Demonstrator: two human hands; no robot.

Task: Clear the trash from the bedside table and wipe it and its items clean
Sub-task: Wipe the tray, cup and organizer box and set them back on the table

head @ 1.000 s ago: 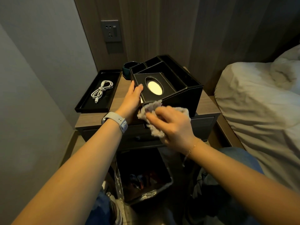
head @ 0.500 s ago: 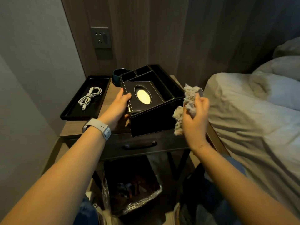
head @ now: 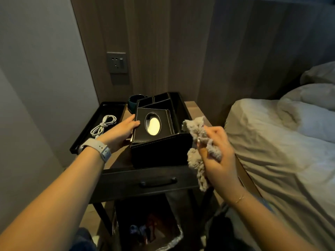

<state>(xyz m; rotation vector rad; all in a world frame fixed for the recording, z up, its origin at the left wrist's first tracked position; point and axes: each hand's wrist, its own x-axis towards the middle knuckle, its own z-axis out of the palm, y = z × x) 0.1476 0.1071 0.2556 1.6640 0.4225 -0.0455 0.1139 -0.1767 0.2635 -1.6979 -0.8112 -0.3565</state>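
Note:
A black leather organizer box (head: 159, 151) with a tissue slot on top stands on the wooden bedside table (head: 193, 109). My left hand (head: 121, 132), a watch on its wrist, rests with straight fingers against the box's left side. My right hand (head: 217, 156) grips a crumpled beige cloth (head: 196, 134), held up in the air just right of the box's front corner. The cloth hangs down below the fist.
A black tray (head: 87, 134) with a coiled white cable (head: 104, 125) lies at the table's left. A dark cup (head: 135, 102) stands behind the box. A lined trash bin (head: 174, 240) with rubbish sits under the table. The bed (head: 281, 142) is close on the right.
My right hand lifted the cloth off the box's front face and carried it to the right of the box. My left hand stays against the box's left side.

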